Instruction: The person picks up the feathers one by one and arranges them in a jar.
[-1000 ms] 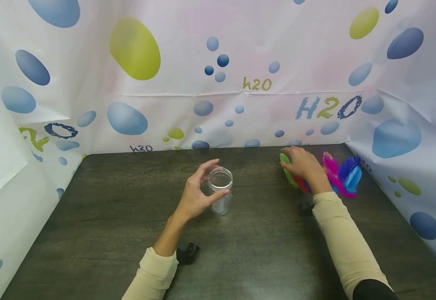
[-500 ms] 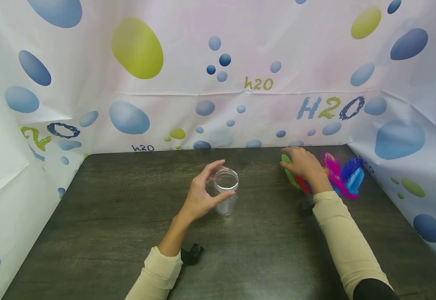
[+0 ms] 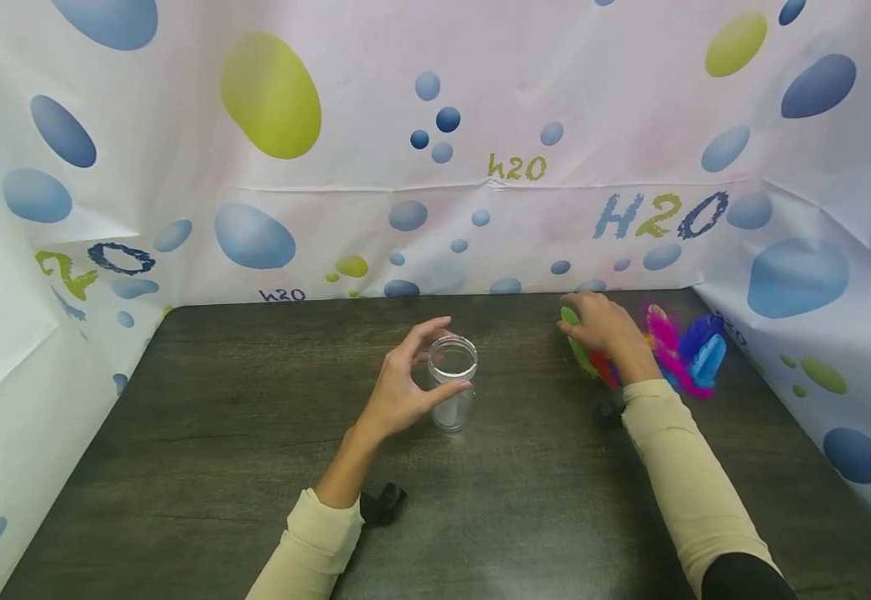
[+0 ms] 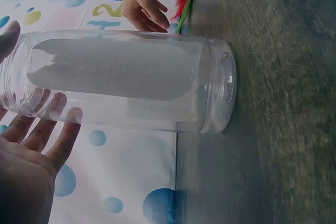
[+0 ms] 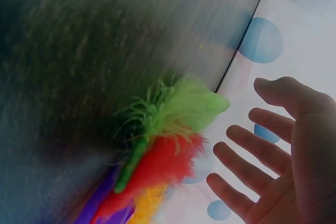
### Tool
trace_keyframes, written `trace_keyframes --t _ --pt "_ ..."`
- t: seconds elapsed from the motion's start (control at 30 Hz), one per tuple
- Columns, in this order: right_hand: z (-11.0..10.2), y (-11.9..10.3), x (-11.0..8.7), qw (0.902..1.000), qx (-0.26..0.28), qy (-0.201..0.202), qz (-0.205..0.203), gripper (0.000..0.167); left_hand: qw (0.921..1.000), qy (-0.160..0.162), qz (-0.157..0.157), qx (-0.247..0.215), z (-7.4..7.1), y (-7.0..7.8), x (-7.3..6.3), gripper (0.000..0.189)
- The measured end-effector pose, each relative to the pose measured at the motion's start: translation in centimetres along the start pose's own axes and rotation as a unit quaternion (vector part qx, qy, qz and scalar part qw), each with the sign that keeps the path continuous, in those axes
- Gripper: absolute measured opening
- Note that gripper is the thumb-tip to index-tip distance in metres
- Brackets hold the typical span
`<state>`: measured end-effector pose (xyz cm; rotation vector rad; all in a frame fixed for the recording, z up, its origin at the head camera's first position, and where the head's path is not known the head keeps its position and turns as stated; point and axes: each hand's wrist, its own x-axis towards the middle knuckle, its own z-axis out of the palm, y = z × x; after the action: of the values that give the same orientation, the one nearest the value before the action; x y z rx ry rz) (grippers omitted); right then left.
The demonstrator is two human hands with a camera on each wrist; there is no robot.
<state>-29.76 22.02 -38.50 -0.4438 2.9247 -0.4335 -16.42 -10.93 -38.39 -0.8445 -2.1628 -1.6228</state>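
A clear glass jar [image 3: 453, 408] with a pale frosted panel on its side stands upright on the dark wooden table. My left hand [image 3: 399, 390] holds it near the rim, thumb on the near side and fingers curled around the back; the left wrist view shows the fingertips through the glass of the jar [image 4: 113, 109]. Over to the right, my right hand [image 3: 606, 329] hovers above colourful feathers [image 3: 686, 354]. Its fingers spread loosely with nothing between them in the right wrist view, beside a green feather [image 5: 189, 103] and a red feather [image 5: 163, 166].
The dark wooden table [image 3: 217, 450] ends at the back against a white backdrop [image 3: 375, 150] printed with blue and green drops, which also rises along both sides. Black straps [image 3: 384, 505] sit at the wrists.
The jar and my left hand have shifted slightly right since the earliest frame, then stayed in place. My right hand has hardly moved over the feathers.
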Motion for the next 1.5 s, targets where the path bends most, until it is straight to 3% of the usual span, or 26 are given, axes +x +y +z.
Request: trace_keyframes --t 0.77,1.07,1.5 --pt "-0.1 0.5 -0.1 0.9999 0.002 -0.002 -0.013 0.057 0.9975 -0.070 -0.009 0.007 -1.2 -0.3 1.5 0.078" --pt "-0.5 0.5 0.1 1.0000 -0.003 -0.003 -0.002 0.056 0.9970 -0.078 -0.002 -0.004 -1.1 -0.3 1.8 0.079" --pt "-0.2 1.2 0.8 0.9995 0.025 -0.020 0.001 0.056 0.9953 -0.079 -0.007 -0.055 -0.5 -0.5 1.7 0.082"
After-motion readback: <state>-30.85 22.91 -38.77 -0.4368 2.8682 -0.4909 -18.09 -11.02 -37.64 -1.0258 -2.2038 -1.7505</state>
